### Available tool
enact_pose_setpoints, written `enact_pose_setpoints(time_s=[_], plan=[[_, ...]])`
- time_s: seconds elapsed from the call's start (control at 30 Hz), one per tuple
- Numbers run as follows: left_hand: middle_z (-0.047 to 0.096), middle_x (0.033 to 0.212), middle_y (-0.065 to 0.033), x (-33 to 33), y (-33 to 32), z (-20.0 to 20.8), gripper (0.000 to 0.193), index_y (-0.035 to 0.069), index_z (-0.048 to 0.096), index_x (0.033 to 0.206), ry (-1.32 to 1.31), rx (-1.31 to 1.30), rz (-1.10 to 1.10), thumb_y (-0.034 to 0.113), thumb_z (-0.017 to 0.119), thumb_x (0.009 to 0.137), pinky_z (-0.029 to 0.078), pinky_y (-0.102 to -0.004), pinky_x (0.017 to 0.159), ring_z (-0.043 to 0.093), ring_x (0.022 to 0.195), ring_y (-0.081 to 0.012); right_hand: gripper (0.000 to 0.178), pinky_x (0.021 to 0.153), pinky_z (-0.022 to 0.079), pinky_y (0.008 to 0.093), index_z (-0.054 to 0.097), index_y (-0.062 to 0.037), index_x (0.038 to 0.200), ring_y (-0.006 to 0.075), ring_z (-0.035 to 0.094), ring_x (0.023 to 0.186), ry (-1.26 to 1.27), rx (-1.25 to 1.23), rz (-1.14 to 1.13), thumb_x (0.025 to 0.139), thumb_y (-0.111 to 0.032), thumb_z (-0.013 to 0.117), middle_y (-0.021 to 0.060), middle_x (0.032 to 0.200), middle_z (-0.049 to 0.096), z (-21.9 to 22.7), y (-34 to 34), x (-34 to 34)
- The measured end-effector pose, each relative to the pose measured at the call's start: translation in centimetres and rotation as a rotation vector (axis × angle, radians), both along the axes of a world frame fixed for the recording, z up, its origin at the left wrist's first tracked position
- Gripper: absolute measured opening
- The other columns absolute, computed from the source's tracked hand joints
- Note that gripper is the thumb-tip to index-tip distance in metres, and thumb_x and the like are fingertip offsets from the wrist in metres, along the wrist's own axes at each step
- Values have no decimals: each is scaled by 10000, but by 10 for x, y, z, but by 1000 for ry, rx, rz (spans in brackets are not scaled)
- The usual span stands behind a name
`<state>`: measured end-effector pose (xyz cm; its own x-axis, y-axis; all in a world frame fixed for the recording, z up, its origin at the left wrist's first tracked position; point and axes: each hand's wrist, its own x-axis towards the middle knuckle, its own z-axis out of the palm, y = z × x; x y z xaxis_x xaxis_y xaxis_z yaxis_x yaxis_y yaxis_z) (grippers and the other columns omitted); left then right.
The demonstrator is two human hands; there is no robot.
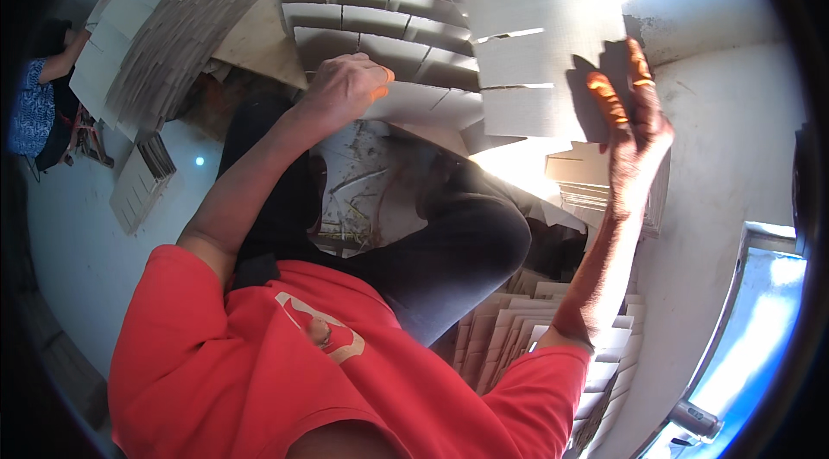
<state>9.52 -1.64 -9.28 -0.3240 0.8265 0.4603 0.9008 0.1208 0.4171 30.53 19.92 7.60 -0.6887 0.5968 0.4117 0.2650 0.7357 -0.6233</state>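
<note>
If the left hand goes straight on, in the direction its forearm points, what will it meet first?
Most likely the row of slotted cardboard pieces, just beyond the left hand. It may already touch the nearest one; depth is unclear in this single view.

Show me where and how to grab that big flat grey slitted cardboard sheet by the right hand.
Probably pinch the cardboard sheet by its right edge, coming from the right, where the bare right hand is. That side looks uncut; the slits run in from the left.
</note>
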Motion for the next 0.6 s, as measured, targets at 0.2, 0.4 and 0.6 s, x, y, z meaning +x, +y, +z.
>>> enact_pose_setpoints(time_s=[0.2,0.4,0.6], plan=[[669,795,-92,1,2,-5,116,12,659,829,-7,54,-31,47,664,718,498,-372,665,617,744,-263,482,698,501,262,560,-84,1283,52,623,808,-19,95,149,823,-69,701,167,1038,679,-23,-8,-30],[657,777,-106,0,3,-4,121,5,643,840,-13,55,-36,18,640,720,490,-386,645,610,735,-279,525,396,369,222,529,-129,1334,23,428,457,101,173,287,837,-102,696,47,885,708,-58,-3,-50],[656,775,-112,-3,4,-3,128,-3,645,843,-35,25,-24,9,642,715,492,-390,651,610,739,-283,509,402,380,209,534,-131,1329,24,432,462,-43,142,241,845,-97,687,40,881,702,-42,-3,-52]])
